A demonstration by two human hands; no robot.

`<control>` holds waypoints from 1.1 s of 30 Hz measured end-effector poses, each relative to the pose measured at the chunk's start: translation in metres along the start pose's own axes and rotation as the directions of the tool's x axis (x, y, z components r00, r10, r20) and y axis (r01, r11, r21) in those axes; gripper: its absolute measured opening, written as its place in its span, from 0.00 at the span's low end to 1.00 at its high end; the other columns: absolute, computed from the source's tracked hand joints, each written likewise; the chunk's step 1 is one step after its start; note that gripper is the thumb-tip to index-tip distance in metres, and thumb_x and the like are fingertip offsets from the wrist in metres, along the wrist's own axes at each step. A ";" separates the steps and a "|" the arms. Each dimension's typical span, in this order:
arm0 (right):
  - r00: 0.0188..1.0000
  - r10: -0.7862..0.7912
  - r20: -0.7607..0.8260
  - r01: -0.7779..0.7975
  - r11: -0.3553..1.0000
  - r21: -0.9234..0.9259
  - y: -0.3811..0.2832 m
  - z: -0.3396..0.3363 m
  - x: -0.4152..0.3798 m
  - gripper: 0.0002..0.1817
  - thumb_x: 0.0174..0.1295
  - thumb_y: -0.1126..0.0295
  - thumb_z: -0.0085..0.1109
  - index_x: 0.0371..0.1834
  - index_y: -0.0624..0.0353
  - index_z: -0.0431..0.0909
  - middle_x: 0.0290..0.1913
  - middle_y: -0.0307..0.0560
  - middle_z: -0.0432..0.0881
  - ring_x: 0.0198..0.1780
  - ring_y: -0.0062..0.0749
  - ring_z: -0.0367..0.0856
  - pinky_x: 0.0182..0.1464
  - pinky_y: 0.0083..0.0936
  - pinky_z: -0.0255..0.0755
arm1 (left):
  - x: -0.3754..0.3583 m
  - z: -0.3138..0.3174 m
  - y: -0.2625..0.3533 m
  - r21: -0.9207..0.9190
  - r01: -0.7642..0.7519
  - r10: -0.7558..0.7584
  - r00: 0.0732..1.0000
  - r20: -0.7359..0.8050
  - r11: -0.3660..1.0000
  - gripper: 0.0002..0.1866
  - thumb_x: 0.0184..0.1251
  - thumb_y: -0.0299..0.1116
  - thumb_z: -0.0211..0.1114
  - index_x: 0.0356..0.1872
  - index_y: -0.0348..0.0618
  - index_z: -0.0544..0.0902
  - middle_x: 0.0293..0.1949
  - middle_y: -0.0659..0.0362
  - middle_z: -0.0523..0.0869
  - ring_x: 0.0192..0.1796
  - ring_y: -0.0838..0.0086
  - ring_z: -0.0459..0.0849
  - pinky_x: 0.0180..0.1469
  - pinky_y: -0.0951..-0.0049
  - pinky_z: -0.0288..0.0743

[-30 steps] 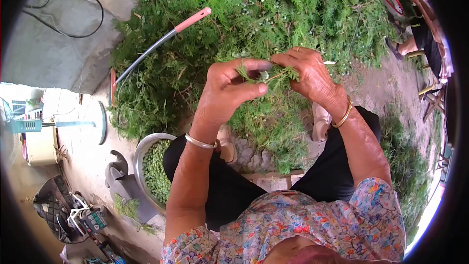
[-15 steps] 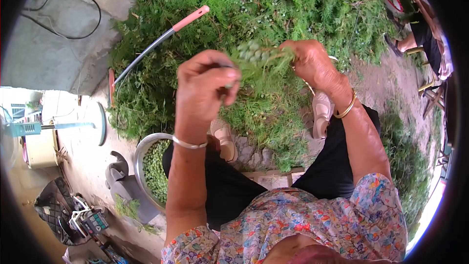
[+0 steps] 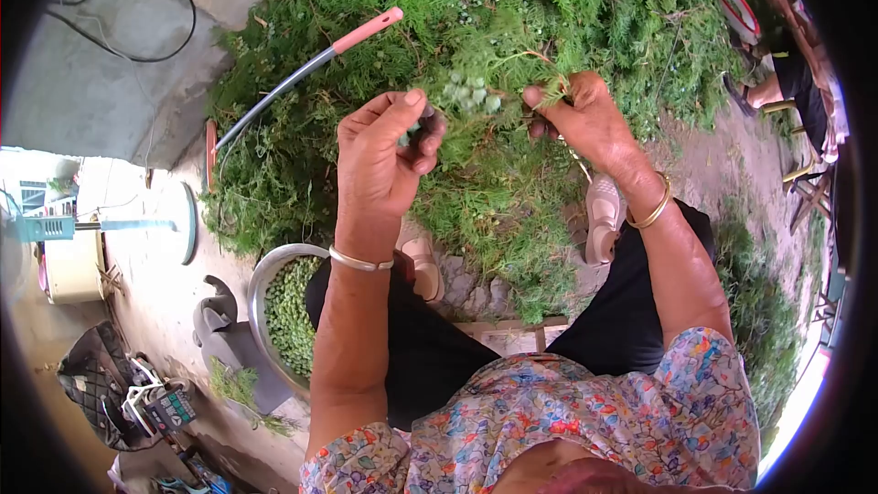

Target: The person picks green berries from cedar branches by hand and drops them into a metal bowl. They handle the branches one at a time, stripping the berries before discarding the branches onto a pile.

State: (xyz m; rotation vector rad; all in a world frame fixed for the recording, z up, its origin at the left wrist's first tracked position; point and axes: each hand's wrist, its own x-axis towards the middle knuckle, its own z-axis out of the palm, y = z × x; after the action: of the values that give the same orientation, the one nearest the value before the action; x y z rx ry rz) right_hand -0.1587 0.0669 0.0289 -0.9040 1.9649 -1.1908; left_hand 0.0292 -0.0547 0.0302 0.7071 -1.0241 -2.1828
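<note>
A: Above the lap, right hand [image 3: 585, 119] pinches a green sprig [image 3: 498, 101], fingers clenched on its stem.
B: Look?
A: Feathery, pale round berries at its tip. Left hand [image 3: 384, 160] fingers curl around berries.

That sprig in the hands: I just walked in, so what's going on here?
A seated person holds a green sprig up between both hands. The right hand pinches its stem; the left hand has fingers closed at the tip with the small round green berries. By the left knee a metal bowl holds many such berries. A big pile of cut branches lies in front, with a pink-handled tool on it.
</note>
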 end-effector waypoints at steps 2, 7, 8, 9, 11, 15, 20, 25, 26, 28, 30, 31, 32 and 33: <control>0.999 -0.042 0.034 0.046 0.993 -0.113 0.015 0.001 0.009 0.23 0.61 0.57 0.61 0.15 0.64 0.73 0.19 0.46 0.81 0.22 0.19 0.76 0.25 0.23 0.69 | 0.002 -0.003 -0.005 0.090 -0.029 0.033 0.999 -0.042 0.996 0.05 0.59 0.26 0.64 0.32 0.35 0.79 0.23 0.54 0.81 0.18 0.79 0.73 0.16 0.83 0.61; 0.999 -0.016 -0.048 0.018 0.999 0.038 0.006 0.004 0.009 0.24 0.62 0.53 0.58 0.16 0.61 0.69 0.17 0.45 0.79 0.20 0.21 0.76 0.25 0.22 0.69 | 0.000 0.007 -0.008 0.393 -0.027 0.056 0.997 -0.062 0.919 0.08 0.57 0.25 0.65 0.36 0.34 0.79 0.22 0.58 0.80 0.18 0.81 0.73 0.14 0.85 0.58; 0.999 -0.015 -0.048 0.017 0.999 0.039 0.004 0.002 0.006 0.24 0.62 0.53 0.58 0.16 0.61 0.69 0.17 0.45 0.79 0.20 0.21 0.76 0.25 0.22 0.69 | -0.001 0.008 -0.008 0.519 0.006 0.030 0.998 -0.061 0.855 0.08 0.56 0.25 0.66 0.36 0.35 0.79 0.21 0.59 0.80 0.17 0.82 0.74 0.14 0.85 0.58; 0.998 0.047 -0.041 -0.045 0.998 0.049 0.003 0.000 0.004 0.25 0.62 0.49 0.57 0.27 0.65 0.73 0.20 0.44 0.79 0.22 0.21 0.76 0.25 0.21 0.69 | -0.001 0.009 -0.009 0.520 0.007 0.029 0.998 -0.061 0.854 0.08 0.56 0.25 0.66 0.36 0.35 0.79 0.21 0.59 0.80 0.17 0.82 0.74 0.14 0.85 0.58; 0.993 0.110 -0.035 -0.108 0.992 0.058 0.000 -0.002 0.000 0.29 0.62 0.45 0.55 0.38 0.69 0.77 0.24 0.43 0.79 0.24 0.21 0.76 0.26 0.19 0.70 | -0.002 0.013 -0.012 0.458 0.162 -0.172 0.985 -0.020 0.874 0.10 0.56 0.27 0.67 0.37 0.35 0.79 0.20 0.59 0.80 0.16 0.83 0.73 0.13 0.85 0.57; 0.984 0.024 0.178 -0.060 0.978 0.201 -0.013 -0.010 -0.005 0.33 0.60 0.42 0.54 0.39 0.70 0.76 0.30 0.46 0.80 0.26 0.24 0.77 0.31 0.23 0.72 | -0.004 0.013 -0.022 0.395 0.189 -0.235 0.969 0.073 0.899 0.05 0.57 0.27 0.66 0.30 0.36 0.80 0.18 0.60 0.79 0.15 0.83 0.72 0.13 0.86 0.57; 0.981 -0.132 -0.143 0.121 0.989 -0.079 0.015 -0.007 0.015 0.24 0.58 0.55 0.62 0.36 0.73 0.77 0.27 0.53 0.82 0.26 0.30 0.82 0.29 0.23 0.75 | -0.002 0.014 -0.028 0.530 0.022 -0.088 0.991 0.099 0.848 0.06 0.60 0.28 0.65 0.31 0.36 0.82 0.18 0.60 0.79 0.17 0.84 0.70 0.16 0.86 0.57; 0.494 -0.814 -0.306 0.566 0.568 -0.598 0.011 -0.007 0.017 0.20 0.52 0.61 0.68 0.35 0.70 0.77 0.28 0.53 0.81 0.27 0.32 0.78 0.28 0.29 0.72 | -0.005 0.023 -0.033 0.594 -0.101 0.054 0.994 0.097 0.798 0.04 0.60 0.27 0.64 0.32 0.37 0.83 0.19 0.63 0.78 0.17 0.85 0.71 0.17 0.86 0.59; 0.494 -0.814 -0.307 0.565 0.569 -0.598 0.013 -0.008 0.014 0.20 0.52 0.61 0.68 0.35 0.70 0.77 0.28 0.53 0.81 0.27 0.32 0.78 0.28 0.29 0.72 | -0.005 0.024 -0.033 0.595 -0.101 0.053 0.994 0.097 0.798 0.04 0.60 0.27 0.64 0.32 0.37 0.83 0.19 0.63 0.78 0.17 0.85 0.71 0.17 0.86 0.59; 0.910 -0.413 0.021 0.403 0.873 -0.277 0.018 -0.010 0.006 0.18 0.51 0.61 0.69 0.35 0.67 0.78 0.28 0.52 0.81 0.29 0.33 0.78 0.28 0.31 0.71 | -0.005 0.026 -0.032 0.594 -0.108 0.053 0.993 0.110 0.797 0.05 0.60 0.26 0.64 0.33 0.35 0.83 0.19 0.62 0.79 0.17 0.85 0.71 0.17 0.85 0.60; 0.949 -0.271 0.161 0.309 0.904 -0.295 0.017 -0.008 -0.002 0.16 0.52 0.64 0.68 0.34 0.67 0.78 0.28 0.52 0.81 0.28 0.31 0.79 0.28 0.30 0.72 | -0.006 0.029 -0.033 0.586 -0.104 0.060 0.994 0.094 0.804 0.05 0.59 0.26 0.64 0.34 0.34 0.83 0.19 0.62 0.79 0.18 0.85 0.71 0.17 0.85 0.61; 0.949 -0.119 0.291 0.216 0.920 -0.327 0.017 -0.007 -0.006 0.14 0.53 0.66 0.67 0.33 0.68 0.78 0.27 0.51 0.81 0.28 0.30 0.80 0.28 0.29 0.72 | -0.006 0.030 -0.034 0.577 -0.102 0.069 0.994 0.080 0.811 0.06 0.59 0.26 0.64 0.34 0.33 0.82 0.19 0.62 0.79 0.18 0.85 0.71 0.17 0.85 0.61; 0.949 -0.119 0.293 0.217 0.919 -0.329 0.017 -0.005 -0.008 0.14 0.53 0.66 0.67 0.33 0.68 0.78 0.27 0.51 0.81 0.28 0.30 0.80 0.28 0.29 0.72 | -0.006 0.030 -0.035 0.575 -0.103 0.071 0.994 0.079 0.812 0.06 0.59 0.26 0.64 0.34 0.33 0.82 0.19 0.62 0.79 0.18 0.85 0.71 0.17 0.85 0.61; 0.941 -0.075 0.331 0.145 0.971 -0.193 0.020 0.000 -0.009 0.12 0.53 0.69 0.65 0.33 0.69 0.78 0.26 0.51 0.81 0.28 0.30 0.79 0.29 0.29 0.72 | -0.005 0.029 -0.038 0.593 -0.119 0.083 0.993 0.088 0.796 0.07 0.59 0.25 0.64 0.35 0.32 0.82 0.20 0.62 0.79 0.18 0.85 0.71 0.18 0.85 0.61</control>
State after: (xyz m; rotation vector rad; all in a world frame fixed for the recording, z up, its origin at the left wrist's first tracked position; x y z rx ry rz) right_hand -0.1584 0.0813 0.0127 -1.2498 1.8148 -0.8345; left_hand 0.0018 -0.0182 0.0168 0.8386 -1.7780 -1.7824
